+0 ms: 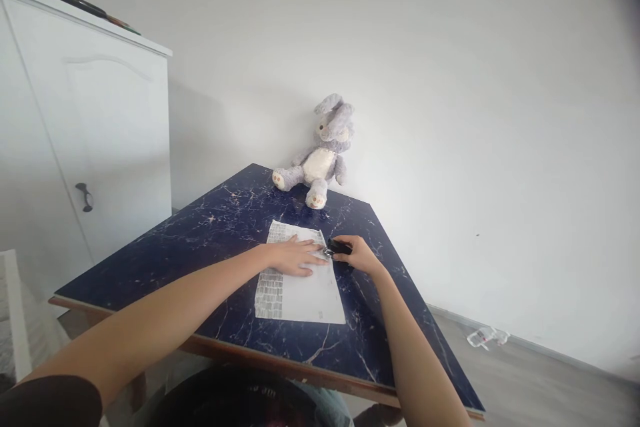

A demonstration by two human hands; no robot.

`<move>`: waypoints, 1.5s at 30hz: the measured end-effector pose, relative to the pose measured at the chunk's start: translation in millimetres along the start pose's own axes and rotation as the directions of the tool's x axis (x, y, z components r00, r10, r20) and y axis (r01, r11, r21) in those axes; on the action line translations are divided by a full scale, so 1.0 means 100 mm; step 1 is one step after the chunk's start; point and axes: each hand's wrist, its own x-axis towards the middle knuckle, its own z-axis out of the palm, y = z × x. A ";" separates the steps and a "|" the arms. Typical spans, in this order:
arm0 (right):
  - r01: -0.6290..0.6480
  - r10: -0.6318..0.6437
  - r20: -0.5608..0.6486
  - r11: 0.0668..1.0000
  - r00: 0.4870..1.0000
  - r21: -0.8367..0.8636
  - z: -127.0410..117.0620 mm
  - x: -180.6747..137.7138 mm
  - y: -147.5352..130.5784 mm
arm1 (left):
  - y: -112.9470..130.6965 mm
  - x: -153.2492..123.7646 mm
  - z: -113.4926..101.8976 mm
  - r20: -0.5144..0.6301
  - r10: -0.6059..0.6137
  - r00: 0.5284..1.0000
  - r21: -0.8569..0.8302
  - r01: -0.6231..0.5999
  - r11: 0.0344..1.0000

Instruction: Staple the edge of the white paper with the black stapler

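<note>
A sheet of paper (310,297) lies on the dark blue marbled table (220,220), with rows of grey marks down its left side and along its top. My left hand (295,255) rests flat on the sheet, its fingers spread towards the right edge. At that edge my right hand (357,255) grips a small black stapler (340,248). The stapler's metallic front end meets the paper's right edge, close to my left fingertips. Whether its jaws are pressed together, I cannot tell.
A grey plush rabbit (320,160) sits at the table's far corner against the white wall. To the left stands a white cabinet (115,100) with things on top. Clear plastic packaging (487,337) lies on the floor at right.
</note>
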 end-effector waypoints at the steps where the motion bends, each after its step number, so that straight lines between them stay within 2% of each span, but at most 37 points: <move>1: 0.001 -0.001 -0.010 1.000 1.000 -0.012 0.01 0.00 -0.01 | 0.00 0.00 0.00 -0.004 0.001 1.000 -0.005 -0.001 1.000; 7: 0.007 -0.009 -0.040 0.999 0.999 -0.047 0.03 0.00 -0.09 | -0.06 -0.02 0.04 -0.019 0.038 0.999 -0.028 -0.039 0.999; 8: 0.009 -0.013 -0.084 0.999 0.996 -0.038 0.03 0.00 -0.11 | -0.07 -0.02 0.04 -0.018 0.040 0.999 -0.031 -0.040 0.999; 10: 0.001 -0.005 -0.255 1.000 0.967 -0.016 0.01 0.02 -0.17 | -0.08 -0.01 0.05 -0.009 0.035 0.999 -0.038 -0.036 0.999; 13: -0.037 0.020 -0.518 0.999 0.855 -0.022 0.03 0.07 -0.22 | -0.09 0.00 0.05 0.003 0.033 0.999 -0.048 -0.033 0.998; 14: -0.054 0.019 -0.553 0.997 0.833 -0.046 0.05 0.09 -0.22 | -0.09 0.00 0.05 0.004 0.034 0.999 -0.047 -0.033 0.998; 15: -0.071 0.013 -0.554 0.994 0.832 -0.084 0.08 0.10 -0.22 | -0.09 0.00 0.05 0.004 0.033 0.999 -0.043 -0.033 0.999; 17: -0.125 0.021 -0.456 0.972 0.890 -0.199 0.18 0.13 -0.21 | -0.09 -0.01 0.05 0.010 0.026 1.000 -0.030 -0.025 0.999; 19: -0.205 0.104 -0.305 0.924 0.947 -0.322 0.28 0.15 -0.20 | -0.09 -0.01 0.06 0.018 0.019 1.000 -0.022 -0.019 1.000; 21: -0.281 0.201 -0.223 0.860 0.954 -0.426 0.37 0.16 -0.20 | -0.10 -0.01 0.07 0.015 0.020 1.000 -0.026 -0.020 0.999; 23: -0.318 0.238 -0.217 0.795 0.947 -0.517 0.43 0.17 -0.21 | -0.12 -0.01 0.08 0.003 0.027 1.000 -0.036 -0.026 0.999; 26: -0.321 0.226 -0.229 0.723 0.947 -0.612 0.46 0.17 -0.23 | -0.14 0.00 0.09 -0.006 0.032 0.999 -0.045 -0.032 0.998; 29: -0.295 0.182 -0.238 0.702 0.954 -0.648 0.48 0.16 -0.25 | -0.14 0.01 0.09 -0.014 0.035 0.999 -0.062 -0.036 0.997; 33: -0.218 0.057 -0.241 0.659 0.969 -0.720 0.60 0.16 -0.28 | -0.14 0.01 0.09 -0.013 0.031 0.999 -0.083 -0.032 0.996; 36: -0.286 0.067 -0.313 0.617 0.948 -0.733 0.69 0.19 -0.32 | -0.15 0.02 0.09 -0.019 0.030 0.999 -0.084 -0.032 0.996; 38: -0.290 0.110 -0.296 0.675 0.949 -0.678 0.64 0.20 -0.32 | -0.16 0.01 0.08 -0.012 0.030 0.999 -0.074 -0.031 0.997; 41: -0.192 0.132 -0.147 0.816 0.980 -0.545 0.40 0.15 -0.26 | -0.14 -0.01 0.03 0.009 0.039 0.999 -0.069 -0.038 0.997; 45: -0.028 0.051 0.045 0.912 0.998 -0.409 -0.02 -0.02 -0.06 | -0.11 -0.04 -0.02 0.035 0.033 0.999 -0.074 -0.030 0.997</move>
